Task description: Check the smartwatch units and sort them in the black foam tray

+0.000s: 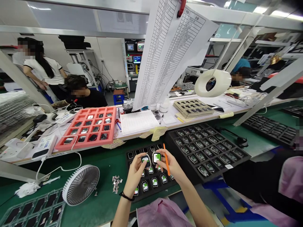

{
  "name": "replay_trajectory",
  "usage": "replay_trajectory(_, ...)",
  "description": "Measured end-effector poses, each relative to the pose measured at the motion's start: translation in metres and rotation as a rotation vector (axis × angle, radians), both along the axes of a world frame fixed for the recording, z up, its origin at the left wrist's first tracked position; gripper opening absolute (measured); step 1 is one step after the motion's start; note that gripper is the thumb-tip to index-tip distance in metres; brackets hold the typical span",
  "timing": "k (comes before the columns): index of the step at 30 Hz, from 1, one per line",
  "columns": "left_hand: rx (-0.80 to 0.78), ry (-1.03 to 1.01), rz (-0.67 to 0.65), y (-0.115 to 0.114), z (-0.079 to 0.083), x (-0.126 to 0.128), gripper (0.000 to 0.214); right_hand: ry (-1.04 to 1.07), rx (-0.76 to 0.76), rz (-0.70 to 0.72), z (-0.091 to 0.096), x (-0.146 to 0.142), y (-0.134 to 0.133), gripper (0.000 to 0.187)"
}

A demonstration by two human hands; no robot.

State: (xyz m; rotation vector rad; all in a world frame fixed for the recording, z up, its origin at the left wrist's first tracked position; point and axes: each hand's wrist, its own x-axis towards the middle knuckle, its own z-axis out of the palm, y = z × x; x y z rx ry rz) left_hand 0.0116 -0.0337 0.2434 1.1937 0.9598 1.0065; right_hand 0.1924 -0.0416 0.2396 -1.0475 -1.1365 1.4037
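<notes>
My left hand [134,175] is closed round a small smartwatch body [146,160] with a lit green screen. My right hand [170,167] pinches a second watch body [157,157], also lit, and keeps an orange stick [166,163] tucked between its fingers. Both hands hover close together above a black tray [132,157] on the green bench, where several more watch bodies with lit screens lie in pockets.
A larger black tray [239,154] of dark watch bodies sits to the right. A red tray [62,143], paperwork [138,121] and a tan tray [182,110] rest on the raised shelf. A small white fan [80,184] stands at left. Other people work behind the shelf.
</notes>
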Motion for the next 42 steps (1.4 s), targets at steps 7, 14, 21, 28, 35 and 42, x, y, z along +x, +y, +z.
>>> replay_trajectory(7,-0.041,0.053,0.061,-0.002,0.006,0.001,0.042,0.008,0.010,-0.057,-0.004,0.000,0.000,0.030)
replay_trajectory(14,-0.016,0.035,0.018,-0.001,-0.006,-0.001,0.044,0.001,-0.006,-0.085,0.000,-0.004,-0.001,0.030)
replay_trajectory(21,0.029,-0.020,-0.057,-0.003,-0.009,0.000,0.047,-0.012,-0.041,-0.223,0.003,-0.007,-0.001,0.033)
replay_trajectory(28,-0.055,0.018,0.032,-0.007,0.007,0.000,0.038,-0.041,-0.030,-0.134,0.002,-0.006,0.000,0.035)
replay_trajectory(35,-0.094,0.018,0.066,-0.006,0.010,-0.001,0.037,-0.046,0.006,0.005,0.002,-0.003,-0.002,0.039)
replay_trajectory(42,0.043,-0.025,-0.077,-0.003,-0.003,-0.004,0.042,-0.041,0.018,0.025,0.006,-0.002,-0.001,0.037)
